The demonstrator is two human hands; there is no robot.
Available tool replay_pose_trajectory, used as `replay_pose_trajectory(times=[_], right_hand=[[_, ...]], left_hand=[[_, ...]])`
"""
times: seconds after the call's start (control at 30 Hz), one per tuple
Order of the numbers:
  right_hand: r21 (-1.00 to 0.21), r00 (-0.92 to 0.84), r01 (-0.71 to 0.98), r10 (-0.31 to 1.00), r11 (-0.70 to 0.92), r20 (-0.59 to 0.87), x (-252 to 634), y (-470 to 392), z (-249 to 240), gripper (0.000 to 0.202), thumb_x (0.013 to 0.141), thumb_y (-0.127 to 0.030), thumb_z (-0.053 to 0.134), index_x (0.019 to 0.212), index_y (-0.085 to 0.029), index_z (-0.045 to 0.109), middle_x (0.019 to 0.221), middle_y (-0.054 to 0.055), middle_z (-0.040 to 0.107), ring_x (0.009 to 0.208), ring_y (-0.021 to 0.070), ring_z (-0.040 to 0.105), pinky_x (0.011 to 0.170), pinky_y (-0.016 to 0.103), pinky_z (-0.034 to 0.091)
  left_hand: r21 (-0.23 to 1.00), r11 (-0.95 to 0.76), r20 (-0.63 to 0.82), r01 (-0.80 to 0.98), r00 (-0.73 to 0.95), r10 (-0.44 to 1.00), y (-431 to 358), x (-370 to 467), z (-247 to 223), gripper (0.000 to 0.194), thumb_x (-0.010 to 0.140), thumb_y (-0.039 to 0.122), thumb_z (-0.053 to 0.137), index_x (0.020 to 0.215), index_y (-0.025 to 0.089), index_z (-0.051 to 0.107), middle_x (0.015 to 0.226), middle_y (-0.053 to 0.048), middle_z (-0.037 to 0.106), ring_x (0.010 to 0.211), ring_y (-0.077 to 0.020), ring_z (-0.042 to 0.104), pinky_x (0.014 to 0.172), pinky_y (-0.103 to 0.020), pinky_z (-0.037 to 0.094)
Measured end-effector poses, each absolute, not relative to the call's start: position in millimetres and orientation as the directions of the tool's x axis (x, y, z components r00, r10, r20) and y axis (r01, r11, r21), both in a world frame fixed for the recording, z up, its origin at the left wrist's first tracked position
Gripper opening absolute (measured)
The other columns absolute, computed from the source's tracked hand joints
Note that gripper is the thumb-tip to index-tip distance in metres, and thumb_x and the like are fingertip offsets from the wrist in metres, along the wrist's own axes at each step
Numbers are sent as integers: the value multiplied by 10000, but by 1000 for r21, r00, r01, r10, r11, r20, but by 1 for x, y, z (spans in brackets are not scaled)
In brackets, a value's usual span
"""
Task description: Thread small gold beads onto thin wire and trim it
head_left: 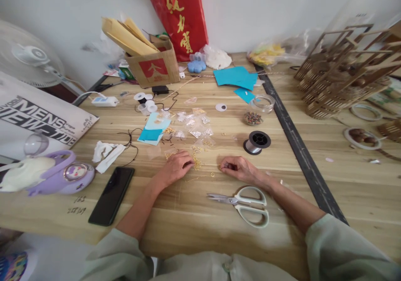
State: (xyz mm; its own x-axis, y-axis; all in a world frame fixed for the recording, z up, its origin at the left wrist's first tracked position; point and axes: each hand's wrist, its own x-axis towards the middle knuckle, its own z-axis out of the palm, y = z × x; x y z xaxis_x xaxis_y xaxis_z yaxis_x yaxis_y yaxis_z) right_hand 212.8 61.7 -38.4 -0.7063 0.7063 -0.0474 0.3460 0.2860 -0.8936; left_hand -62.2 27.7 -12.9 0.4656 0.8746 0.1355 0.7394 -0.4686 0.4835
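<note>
My left hand (178, 167) rests on the table, its fingers curled together at the edge of a small heap of gold findings (196, 161). What its fingertips hold, if anything, is too small to tell. To the right, my right hand (237, 169) is closed in a pinch, with a tiny gold-coloured bit at the fingertips that I cannot make out. Between the hands lie a thin gold chain (198, 178) and a small gold ring (212, 174). Scissors with pale handles (239, 201) lie slightly open below my right hand.
A spool of clear line (257, 142) stands right of my hands, near a bowl of mixed beads (253, 118). Small bags of findings (197, 124) and blue cards (151, 134) lie beyond. A black phone (112, 195) is at left; wooden baskets (326, 93) stand far right.
</note>
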Motion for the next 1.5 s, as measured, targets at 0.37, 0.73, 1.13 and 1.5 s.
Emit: replay_pose_trajectory(times=[0.37,0.73,1.13,1.5], right_hand=[[-895,-703,355,708,269,-66,211,62,-38,219,843,-347,538,798,-141,596,648,-9,532,564,94,438,529,211,343],[-891,-707,357,705,280,-62,212,63,-38,219,846,-350,539,808,-144,602,670,-3,556,581,95,462,540,210,351],[-942,-631,301,772,146,-82,210,59,-27,235,815,-371,572,776,-140,575,580,-28,499,512,78,415,483,204,325],[-969,-516,36,825,-246,-229,207,56,-25,356,707,-459,694,805,-139,571,666,49,692,644,164,681,520,221,511]], left_hand=[[806,-264,182,530,202,962,29,-58,-12,105,806,213,584,729,148,610,752,-34,635,713,-132,577,687,-249,465],[991,21,-34,133,101,994,31,-54,-20,192,692,286,705,705,117,614,725,-61,702,647,-141,649,658,-277,552],[984,174,-165,-25,211,963,28,-21,-15,226,677,263,734,831,113,665,744,-58,725,717,-187,703,694,-301,567],[967,-131,75,220,247,966,28,28,-9,35,707,156,670,729,132,681,755,-64,715,710,-159,668,692,-273,536]])
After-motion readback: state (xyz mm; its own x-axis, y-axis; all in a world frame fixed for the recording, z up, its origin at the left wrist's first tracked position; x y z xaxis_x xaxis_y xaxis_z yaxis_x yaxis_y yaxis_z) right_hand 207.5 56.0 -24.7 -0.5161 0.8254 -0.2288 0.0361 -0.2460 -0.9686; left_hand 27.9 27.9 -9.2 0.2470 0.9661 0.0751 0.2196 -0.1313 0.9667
